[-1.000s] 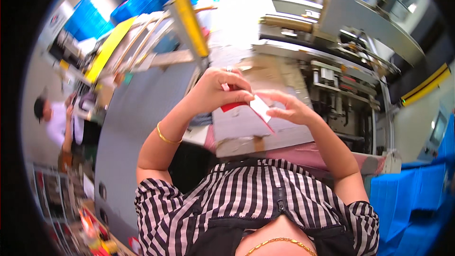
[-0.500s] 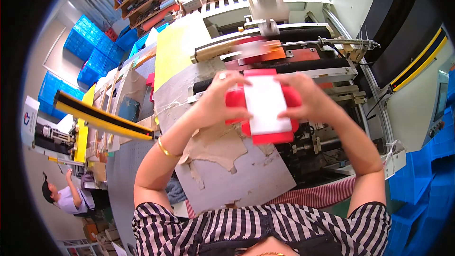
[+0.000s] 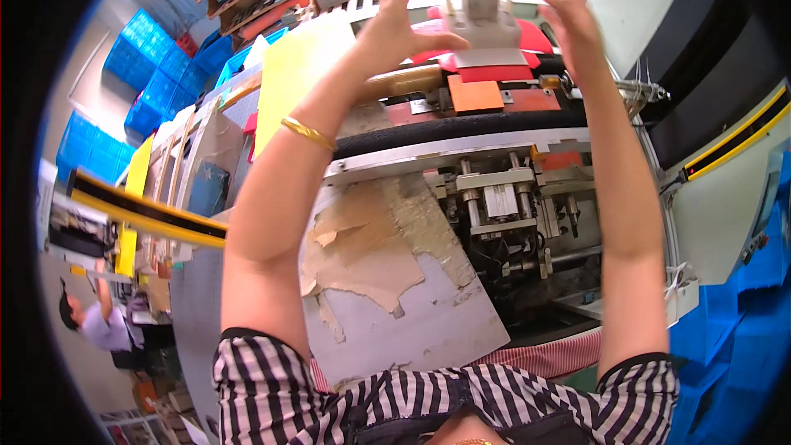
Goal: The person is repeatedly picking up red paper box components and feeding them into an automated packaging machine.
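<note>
Both arms reach to the far side of the machine. There a red card piece point(image 3: 498, 73) with rounded side flaps and a white board point(image 3: 491, 58) on it sits under the machine's pale press head point(image 3: 484, 31), which hides much of it. My left hand point(image 3: 404, 31) is open, thumb and fingers spread, just left of the red piece and holding nothing. My right hand point(image 3: 574, 23) is open too, slightly blurred, fingers raised beside the right flap. An orange block point(image 3: 476, 96) lies in front of the red piece.
A black roller point(image 3: 470, 130) crosses in front, above metal mechanisms point(image 3: 498, 202). Torn cardboard point(image 3: 362, 247) covers a grey board point(image 3: 437, 325) nearer me. Yellow-black bars point(image 3: 148, 208) flank both sides. Blue crates point(image 3: 725, 346) stand right; a person point(image 3: 103, 325) works far left.
Both hands have moved away from me and let go of the red piece with its white board. It is now under the press head rather than held before me.
</note>
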`<action>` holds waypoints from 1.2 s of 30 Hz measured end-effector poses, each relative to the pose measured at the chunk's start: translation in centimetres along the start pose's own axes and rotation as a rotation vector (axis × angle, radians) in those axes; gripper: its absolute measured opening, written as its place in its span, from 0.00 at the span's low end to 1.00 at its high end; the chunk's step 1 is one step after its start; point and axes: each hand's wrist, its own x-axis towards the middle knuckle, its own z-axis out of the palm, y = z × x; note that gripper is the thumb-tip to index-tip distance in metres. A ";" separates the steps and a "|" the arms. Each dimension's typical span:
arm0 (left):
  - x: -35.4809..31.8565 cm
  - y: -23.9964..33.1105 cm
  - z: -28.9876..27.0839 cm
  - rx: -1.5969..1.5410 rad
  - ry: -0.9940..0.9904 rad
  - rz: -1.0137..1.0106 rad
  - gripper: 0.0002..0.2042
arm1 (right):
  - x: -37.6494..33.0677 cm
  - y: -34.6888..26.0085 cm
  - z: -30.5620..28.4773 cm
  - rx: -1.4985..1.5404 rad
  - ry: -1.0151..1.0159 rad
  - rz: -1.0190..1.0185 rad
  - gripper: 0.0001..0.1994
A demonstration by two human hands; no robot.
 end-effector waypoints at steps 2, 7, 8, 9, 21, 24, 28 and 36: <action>-4.9 5.1 -1.5 -0.006 -0.002 -0.133 0.45 | -3.9 -3.7 3.4 0.321 0.330 0.047 0.27; -24.6 8.7 -8.6 -0.261 -0.161 -0.111 0.10 | -21.2 -10.9 15.7 0.232 -0.359 0.398 0.11; -28.5 9.1 -10.4 -0.224 -0.101 -0.162 0.10 | -24.2 -11.6 17.6 0.272 -0.453 0.403 0.11; -32.6 10.0 -12.7 -0.140 -0.050 -0.467 0.11 | -26.2 -12.9 19.3 0.347 -0.551 0.468 0.11; -101.5 27.4 -23.4 1.037 1.125 -2.118 0.11 | -30.1 -20.4 42.7 0.447 -1.192 0.547 0.17; -108.4 39.7 -24.8 1.190 0.909 -2.584 0.16 | -31.2 -22.8 50.1 0.429 -1.410 0.492 0.16; -108.7 46.1 -25.2 1.181 1.128 -2.734 0.20 | -31.7 -26.2 59.0 0.267 -1.655 0.292 0.17; -112.5 47.4 -26.1 1.319 0.510 -2.754 0.15 | -32.7 -29.3 64.0 0.160 -1.826 0.062 0.19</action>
